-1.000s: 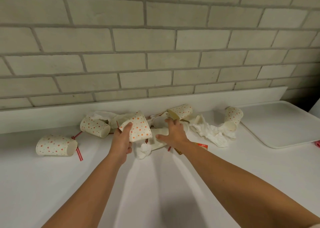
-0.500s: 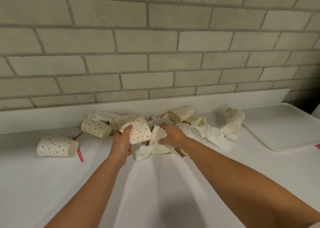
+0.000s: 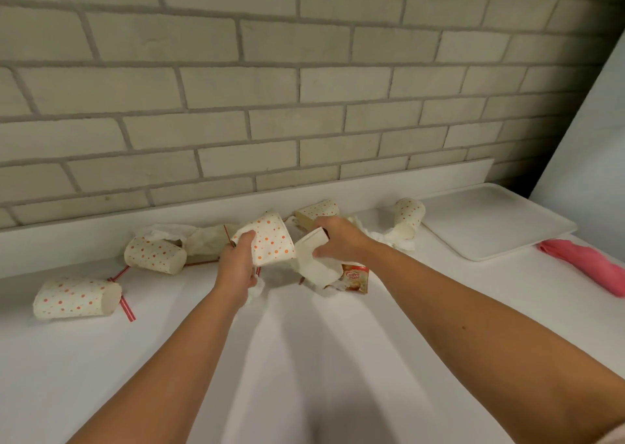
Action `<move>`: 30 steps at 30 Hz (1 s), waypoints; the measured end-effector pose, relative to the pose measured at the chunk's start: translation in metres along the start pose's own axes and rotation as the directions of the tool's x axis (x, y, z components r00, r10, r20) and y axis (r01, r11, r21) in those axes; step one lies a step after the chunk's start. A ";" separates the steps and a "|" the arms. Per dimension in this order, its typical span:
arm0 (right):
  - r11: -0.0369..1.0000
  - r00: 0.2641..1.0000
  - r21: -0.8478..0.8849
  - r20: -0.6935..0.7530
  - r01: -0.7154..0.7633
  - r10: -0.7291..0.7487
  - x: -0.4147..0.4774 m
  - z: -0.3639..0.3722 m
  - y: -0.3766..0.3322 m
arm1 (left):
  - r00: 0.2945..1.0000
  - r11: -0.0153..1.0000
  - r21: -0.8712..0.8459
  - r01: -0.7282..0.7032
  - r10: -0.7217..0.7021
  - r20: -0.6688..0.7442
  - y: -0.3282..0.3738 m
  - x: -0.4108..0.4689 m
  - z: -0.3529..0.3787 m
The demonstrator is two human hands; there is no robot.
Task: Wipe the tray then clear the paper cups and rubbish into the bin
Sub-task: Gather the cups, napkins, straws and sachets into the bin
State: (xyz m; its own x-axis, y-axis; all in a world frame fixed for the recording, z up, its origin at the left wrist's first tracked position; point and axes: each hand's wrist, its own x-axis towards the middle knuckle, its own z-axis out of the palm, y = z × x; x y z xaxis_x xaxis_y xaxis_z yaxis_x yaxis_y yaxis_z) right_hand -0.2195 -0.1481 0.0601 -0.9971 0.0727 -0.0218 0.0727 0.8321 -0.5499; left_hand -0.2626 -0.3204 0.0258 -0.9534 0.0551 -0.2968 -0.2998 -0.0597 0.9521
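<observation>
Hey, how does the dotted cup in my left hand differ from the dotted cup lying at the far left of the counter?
The held cup is off the counter, gripped by the left hand; the far-left cup rests on the counter, untouched. The held cup is roughly inverted, narrow end up; the far-left cup lies on its side. Both are cream paper cups with orange dots.

tray (image 3: pixel 490 224): white, flat, far right | dotted cups (image 3: pixel 77 298): toppled, scattered
</observation>
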 end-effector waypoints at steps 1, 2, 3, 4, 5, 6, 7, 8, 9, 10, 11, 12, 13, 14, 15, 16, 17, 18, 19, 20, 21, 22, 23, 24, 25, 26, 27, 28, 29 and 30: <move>1.000 1.000 0.002 -0.018 -0.013 0.013 -0.007 -0.007 0.002 | 1.000 1.000 0.008 0.001 -0.001 0.027 0.000 -0.004 0.005; 0.999 0.999 0.004 -0.036 -0.040 0.040 -0.015 -0.013 0.006 | 0.998 1.000 0.022 -0.005 0.003 0.057 0.000 -0.008 0.012; 0.998 0.996 0.004 -0.058 -0.066 0.066 -0.023 -0.019 0.009 | 0.997 0.999 0.038 -0.012 0.009 0.083 -0.001 -0.012 0.018; 0.996 0.993 0.014 -0.078 -0.092 0.093 -0.032 -0.025 0.013 | 0.993 0.998 0.052 -0.023 0.017 0.115 -0.002 -0.018 0.025; 0.992 0.987 0.029 -0.098 -0.121 0.124 -0.043 -0.031 0.017 | 0.989 0.997 0.068 -0.033 0.022 0.147 -0.004 -0.025 0.034; 0.989 0.984 0.046 -0.100 -0.141 0.145 -0.049 -0.036 0.019 | 0.986 0.996 0.072 -0.043 0.030 0.165 -0.005 -0.029 0.040; 0.984 0.978 0.057 -0.109 -0.170 0.176 -0.059 -0.042 0.023 | 0.980 0.996 0.080 -0.048 0.031 0.196 -0.007 -0.035 0.048; 0.979 0.972 0.060 -0.120 -0.196 0.202 -0.070 -0.047 0.027 | 0.972 0.995 0.087 -0.046 0.024 0.232 -0.009 -0.042 0.055; 0.975 0.966 0.050 -0.133 -0.219 0.224 -0.080 -0.051 0.031 | 0.964 0.994 0.100 -0.043 0.015 0.265 -0.012 -0.048 0.063; 0.970 0.958 0.036 -0.153 -0.239 0.242 -0.091 -0.055 0.036 | 0.957 0.992 0.116 -0.041 0.005 0.289 -0.016 -0.054 0.070; 0.967 0.952 0.018 -0.173 -0.253 0.253 -0.102 -0.059 0.042 | 0.951 0.989 0.143 -0.040 -0.006 0.310 -0.020 -0.059 0.077; 0.965 0.948 -0.008 -0.190 -0.262 0.256 -0.112 -0.062 0.048 | 0.945 0.985 0.169 -0.043 -0.015 0.328 -0.024 -0.065 0.084; 0.961 0.943 -0.033 -0.204 -0.274 0.262 -0.123 -0.065 0.054 | 0.937 0.979 0.195 -0.052 -0.020 0.350 -0.028 -0.070 0.092; 0.955 0.937 -0.055 -0.216 -0.292 0.274 -0.134 -0.069 0.060 | 0.927 0.975 0.215 -0.061 -0.025 0.375 -0.032 -0.076 0.100; 0.950 0.933 -0.065 -0.220 -0.306 0.285 -0.141 -0.072 0.063 | 0.919 0.971 0.230 -0.072 -0.024 0.393 -0.034 -0.079 0.106; 0.941 0.922 -0.066 -0.232 -0.332 0.309 -0.156 -0.077 0.069 | 0.908 0.965 0.250 -0.079 -0.034 0.417 -0.040 -0.087 0.116; 0.933 0.914 -0.062 -0.237 -0.354 0.331 -0.167 -0.081 0.074 | 0.898 0.960 0.268 -0.085 -0.042 0.438 -0.045 -0.093 0.125; 0.924 0.903 -0.055 -0.243 -0.379 0.356 -0.178 -0.086 0.079 | 0.884 0.956 0.281 -0.090 -0.053 0.464 -0.049 -0.101 0.133; 0.914 0.891 -0.045 -0.245 -0.404 0.382 -0.190 -0.091 0.085 | 0.869 0.953 0.290 -0.093 -0.065 0.490 -0.053 -0.110 0.142; 0.904 0.879 -0.029 -0.248 -0.427 0.407 -0.204 -0.096 0.092 | 0.848 0.951 0.296 -0.091 -0.082 0.524 -0.058 -0.121 0.152; 0.896 0.871 -0.021 -0.247 -0.444 0.426 -0.217 -0.100 0.100 | 0.825 0.950 0.300 -0.091 -0.097 0.557 -0.061 -0.132 0.161; 0.885 0.860 -0.016 -0.246 -0.464 0.447 -0.230 -0.105 0.108 | 0.800 0.949 0.300 -0.096 -0.106 0.591 -0.065 -0.143 0.171; 0.873 0.848 -0.017 -0.246 -0.488 0.469 -0.244 -0.110 0.117 | 0.773 0.947 0.304 -0.109 -0.112 0.625 -0.069 -0.156 0.182; 0.858 0.836 -0.025 -0.241 -0.513 0.493 -0.259 -0.114 0.127 | 0.750 0.944 0.309 -0.118 -0.119 0.650 -0.074 -0.169 0.193; 0.846 0.826 -0.025 -0.232 -0.532 0.513 -0.271 -0.119 0.136 | 0.733 0.941 0.314 -0.127 -0.124 0.669 -0.078 -0.180 0.203; 0.827 0.809 -0.020 -0.217 -0.562 0.545 -0.290 -0.124 0.148 | 0.713 0.938 0.323 -0.123 -0.143 0.686 -0.086 -0.197 0.217; 0.819 0.804 -0.008 -0.197 -0.573 0.561 -0.297 -0.127 0.154 | 0.698 0.937 0.326 -0.125 -0.150 0.700 -0.088 -0.205 0.223; 0.802 0.788 0.003 -0.185 -0.597 0.587 -0.311 -0.131 0.164 | 0.676 0.935 0.329 -0.132 -0.158 0.720 -0.094 -0.218 0.233; 0.791 0.778 0.008 -0.177 -0.611 0.603 -0.325 -0.135 0.174 | 0.654 0.930 0.339 -0.140 -0.170 0.737 -0.099 -0.232 0.243; 0.777 0.763 0.018 -0.175 -0.629 0.622 -0.338 -0.138 0.183 | 0.632 0.926 0.348 -0.149 -0.181 0.753 -0.105 -0.244 0.253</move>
State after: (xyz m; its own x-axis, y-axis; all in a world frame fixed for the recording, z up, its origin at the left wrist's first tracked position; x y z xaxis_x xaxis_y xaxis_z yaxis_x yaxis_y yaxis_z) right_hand 0.1341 0.0557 0.0820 -0.7119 0.6693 -0.2126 0.6836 0.5911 -0.4281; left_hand 0.0105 -0.0755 0.0164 -0.5222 0.7966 -0.3046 -0.1230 0.2831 0.9512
